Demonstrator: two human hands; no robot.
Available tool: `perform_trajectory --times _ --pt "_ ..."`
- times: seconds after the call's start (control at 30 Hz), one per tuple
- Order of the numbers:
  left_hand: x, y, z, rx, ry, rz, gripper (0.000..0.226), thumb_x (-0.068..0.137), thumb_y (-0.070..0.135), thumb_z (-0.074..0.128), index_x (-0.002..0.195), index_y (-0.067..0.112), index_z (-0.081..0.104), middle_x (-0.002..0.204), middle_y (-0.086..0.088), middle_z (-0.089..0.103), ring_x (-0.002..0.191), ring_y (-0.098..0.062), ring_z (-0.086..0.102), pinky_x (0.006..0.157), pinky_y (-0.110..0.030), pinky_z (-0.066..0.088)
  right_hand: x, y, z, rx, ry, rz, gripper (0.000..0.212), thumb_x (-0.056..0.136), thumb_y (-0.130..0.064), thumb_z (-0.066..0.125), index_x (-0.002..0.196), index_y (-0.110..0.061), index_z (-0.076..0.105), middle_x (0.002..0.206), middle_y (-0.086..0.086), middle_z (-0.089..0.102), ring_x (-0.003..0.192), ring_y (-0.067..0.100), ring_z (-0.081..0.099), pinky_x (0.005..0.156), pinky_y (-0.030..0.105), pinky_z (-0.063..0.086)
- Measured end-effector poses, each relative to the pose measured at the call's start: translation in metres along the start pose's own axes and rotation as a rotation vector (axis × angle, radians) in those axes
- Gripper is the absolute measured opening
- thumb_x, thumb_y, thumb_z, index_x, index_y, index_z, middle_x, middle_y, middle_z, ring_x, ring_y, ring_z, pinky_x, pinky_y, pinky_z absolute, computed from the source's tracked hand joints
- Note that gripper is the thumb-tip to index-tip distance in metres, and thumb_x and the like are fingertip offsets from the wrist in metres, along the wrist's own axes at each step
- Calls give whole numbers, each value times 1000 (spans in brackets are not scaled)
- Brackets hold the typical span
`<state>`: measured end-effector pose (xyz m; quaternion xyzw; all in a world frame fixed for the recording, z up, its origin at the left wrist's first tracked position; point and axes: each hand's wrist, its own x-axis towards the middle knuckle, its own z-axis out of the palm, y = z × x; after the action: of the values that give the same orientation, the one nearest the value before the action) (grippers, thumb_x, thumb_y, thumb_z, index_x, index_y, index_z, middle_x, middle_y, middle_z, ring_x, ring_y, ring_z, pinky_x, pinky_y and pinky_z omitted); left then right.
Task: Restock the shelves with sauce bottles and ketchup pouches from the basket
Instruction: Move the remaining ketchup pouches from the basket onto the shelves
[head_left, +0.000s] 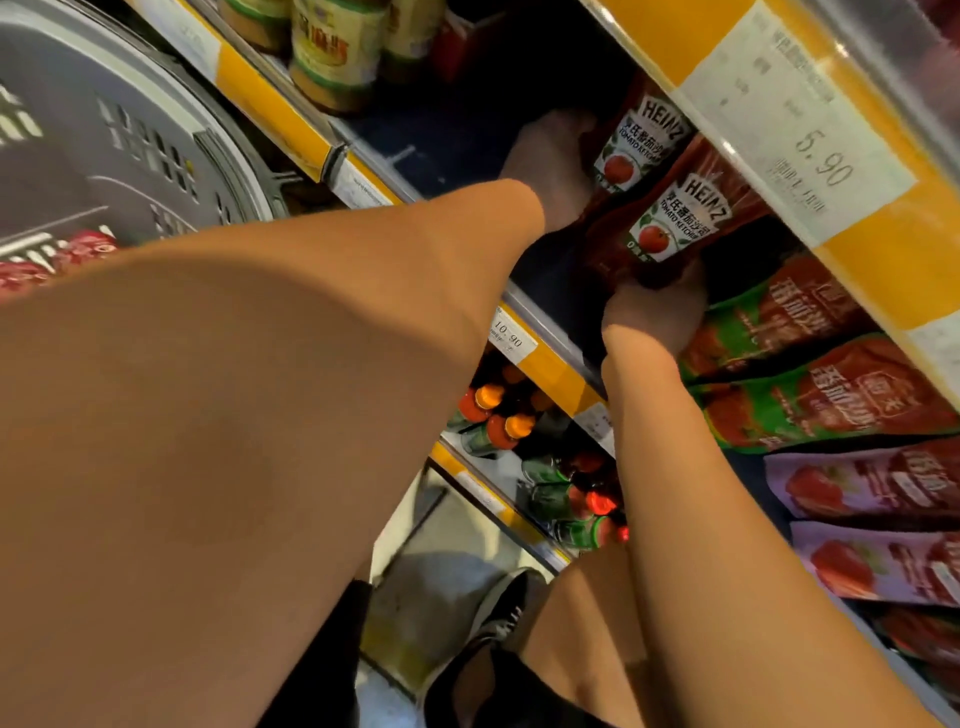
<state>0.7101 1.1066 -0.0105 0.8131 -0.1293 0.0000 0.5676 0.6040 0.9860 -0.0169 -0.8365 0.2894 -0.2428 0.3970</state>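
1. Nearest the camera: the left forearm (249, 374), bare, crossing the view toward the shelf.
2. Heinz ketchup pouches (670, 218): two stand upright, one behind the other, near the front edge of the shelf (545, 322), under the upper price rail (852, 270).
3. Right hand (654, 317): gripping the front pouch at its bottom edge, fingers curled beneath.
4. Left hand (550, 166): laid against the side of the rear pouch; whether it grips or only presses, I cannot tell.
5. Step, as judged: pouches are being seated on the shelf. Next move calls for squaring both in line, then releasing.
6. Beside them: green and purple pouches (810, 405), lying in a row along the same shelf.
7. Lower shelf: sauce bottles (498, 415), orange and red caps.
8. Upper left corner: grey basket (130, 145) with red packets (52, 260) showing; jars (332, 47) on the shelf end.
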Motion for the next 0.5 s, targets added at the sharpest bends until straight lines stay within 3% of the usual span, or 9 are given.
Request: perform_trajectory --times 0.1,0.2,0.37,0.5 --pt "8 -1 6 -41 19 -11 34 93 30 71 126 21 69 124 4 71 116 -11 65 98 -24 52 4 1 6 73 6 -37 60 91 -4 67 148 -7 50 144 9 59 132 13 54 85 -6 37" --pt "15 -2 11 -107 2 -46 32 91 34 74 122 24 71 117 8 73 110 -5 66 95 -24 55 9 2 10 132 -13 -69 62 90 1 65 149 -6 48 144 10 58 120 1 48 72 -12 31" --pt "22 -4 12 -193 -31 -83 38 93 29 75 130 24 66 124 8 69 116 -4 63 98 -23 53 20 -2 16 228 -28 -40 66 85 5 65 148 -8 50 141 8 61 127 12 58 83 -1 45" --pt "25 -3 12 -200 -49 -89 43 94 25 75 135 24 62 129 8 66 121 -5 60 101 -24 52 29 3 10 266 -58 43 61 81 4 69 139 -10 59 130 3 68 120 13 65 100 29 56"
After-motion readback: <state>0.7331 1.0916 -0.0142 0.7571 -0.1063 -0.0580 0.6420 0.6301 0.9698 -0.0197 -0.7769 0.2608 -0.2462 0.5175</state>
